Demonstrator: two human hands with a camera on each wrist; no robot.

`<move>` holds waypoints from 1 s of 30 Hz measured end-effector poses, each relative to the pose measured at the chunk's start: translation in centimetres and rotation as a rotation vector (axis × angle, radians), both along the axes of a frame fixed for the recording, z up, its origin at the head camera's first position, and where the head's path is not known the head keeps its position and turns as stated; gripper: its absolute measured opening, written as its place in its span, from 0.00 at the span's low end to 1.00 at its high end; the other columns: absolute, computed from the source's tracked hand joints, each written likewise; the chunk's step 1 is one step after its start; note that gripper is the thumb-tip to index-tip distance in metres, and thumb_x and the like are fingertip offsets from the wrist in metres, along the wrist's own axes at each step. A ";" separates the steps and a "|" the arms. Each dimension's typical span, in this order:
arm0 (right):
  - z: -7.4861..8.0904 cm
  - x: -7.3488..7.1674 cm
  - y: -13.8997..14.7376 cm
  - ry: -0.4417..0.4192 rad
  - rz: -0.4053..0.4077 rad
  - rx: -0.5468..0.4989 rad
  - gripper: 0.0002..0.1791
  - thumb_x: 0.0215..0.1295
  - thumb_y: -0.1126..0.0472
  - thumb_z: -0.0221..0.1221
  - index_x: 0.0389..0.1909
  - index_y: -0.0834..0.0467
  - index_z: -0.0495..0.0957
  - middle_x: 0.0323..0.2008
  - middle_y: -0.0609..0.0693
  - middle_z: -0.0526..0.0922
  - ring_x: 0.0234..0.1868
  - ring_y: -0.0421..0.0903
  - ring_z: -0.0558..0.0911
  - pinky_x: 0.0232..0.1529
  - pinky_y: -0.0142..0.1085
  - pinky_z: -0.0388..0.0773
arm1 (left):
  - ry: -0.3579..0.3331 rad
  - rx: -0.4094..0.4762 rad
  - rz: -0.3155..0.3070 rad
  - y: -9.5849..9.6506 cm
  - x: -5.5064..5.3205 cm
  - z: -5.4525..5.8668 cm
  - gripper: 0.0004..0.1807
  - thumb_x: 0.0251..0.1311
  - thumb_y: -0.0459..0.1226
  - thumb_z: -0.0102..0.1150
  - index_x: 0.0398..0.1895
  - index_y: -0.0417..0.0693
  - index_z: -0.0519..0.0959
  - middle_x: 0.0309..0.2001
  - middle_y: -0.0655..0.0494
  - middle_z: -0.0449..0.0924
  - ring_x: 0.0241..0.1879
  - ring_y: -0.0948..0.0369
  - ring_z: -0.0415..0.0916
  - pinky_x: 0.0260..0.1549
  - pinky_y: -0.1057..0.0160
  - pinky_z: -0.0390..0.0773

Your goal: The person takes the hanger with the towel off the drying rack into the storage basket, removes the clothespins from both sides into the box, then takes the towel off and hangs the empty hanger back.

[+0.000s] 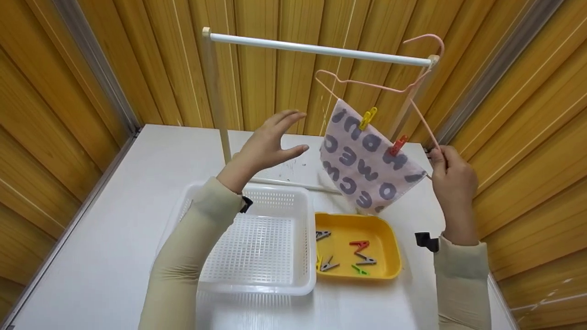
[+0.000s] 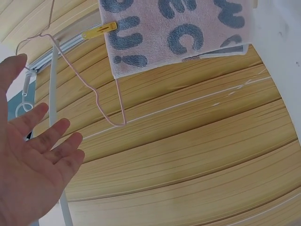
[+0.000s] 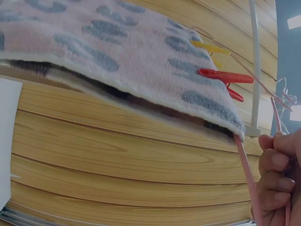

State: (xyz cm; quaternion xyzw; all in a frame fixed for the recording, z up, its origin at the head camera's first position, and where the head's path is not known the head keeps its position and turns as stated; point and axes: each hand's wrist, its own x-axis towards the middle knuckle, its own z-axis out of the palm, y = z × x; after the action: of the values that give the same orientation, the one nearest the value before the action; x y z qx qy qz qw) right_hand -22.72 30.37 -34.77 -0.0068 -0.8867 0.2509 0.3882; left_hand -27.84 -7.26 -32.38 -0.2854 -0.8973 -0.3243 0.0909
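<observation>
A pink wire hanger [image 1: 371,84] is gripped at its right end by my right hand [image 1: 455,181]. Over its lower bar drapes a pink towel [image 1: 355,165] with grey letters, tilted down to the right. A yellow clothespin [image 1: 368,118] and a red clothespin [image 1: 399,145] pinch the towel's top edge. In the right wrist view, curled fingers [image 3: 277,174] close round the pink wire. My left hand [image 1: 270,140] is in the air left of the hanger, fingers spread and touching nothing. The left wrist view shows its palm [image 2: 33,169] apart from the hanger.
A rack with a white rail [image 1: 321,47] stands behind the hanger; the hook is above the rail's right end. On the white table [image 1: 114,220] sit a white perforated basket [image 1: 307,247] and a yellow tray [image 1: 390,247] with several clothespins. Wood-look walls enclose the table.
</observation>
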 end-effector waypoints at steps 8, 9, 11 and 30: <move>1.1 0.9 -0.2 0.052 0.080 0.032 0.09 0.71 0.65 0.61 0.39 0.69 0.83 0.22 0.65 0.80 0.22 0.28 0.60 0.26 0.30 0.54 | 0.101 -0.054 0.039 0.4 -0.7 3.2 0.35 0.71 0.47 0.61 0.77 0.52 0.63 0.78 0.49 0.63 0.78 0.49 0.60 0.76 0.47 0.65; 1.3 1.0 -0.2 0.058 0.099 0.035 0.09 0.70 0.65 0.61 0.39 0.70 0.83 0.22 0.65 0.79 0.22 0.27 0.59 0.26 0.29 0.54 | 0.118 -0.058 0.041 0.5 -0.6 3.6 0.33 0.72 0.46 0.60 0.77 0.51 0.64 0.77 0.49 0.63 0.78 0.49 0.61 0.76 0.48 0.66; 1.6 1.2 -0.3 0.069 0.148 0.035 0.07 0.69 0.67 0.62 0.38 0.70 0.83 0.21 0.64 0.79 0.22 0.25 0.59 0.25 0.26 0.54 | 0.155 -0.064 0.039 0.7 -0.6 4.3 0.31 0.73 0.44 0.58 0.76 0.49 0.66 0.76 0.48 0.65 0.77 0.50 0.63 0.76 0.50 0.67; 4.4 1.5 -1.8 0.059 0.395 -0.043 0.05 0.69 0.71 0.61 0.35 0.70 0.83 0.23 0.25 0.69 0.23 0.26 0.64 0.26 0.18 0.60 | 0.153 -0.153 0.113 1.8 -0.7 8.4 0.16 0.76 0.43 0.52 0.59 0.49 0.80 0.53 0.51 0.86 0.54 0.52 0.81 0.59 0.54 0.80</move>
State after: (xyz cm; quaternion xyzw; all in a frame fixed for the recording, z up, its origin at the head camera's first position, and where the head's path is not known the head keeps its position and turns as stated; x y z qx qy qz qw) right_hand -21.25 28.55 -30.35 0.1662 -0.8536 0.3411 0.3570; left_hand -28.58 -5.43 -23.99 -0.2645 -0.9244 -0.2268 0.1550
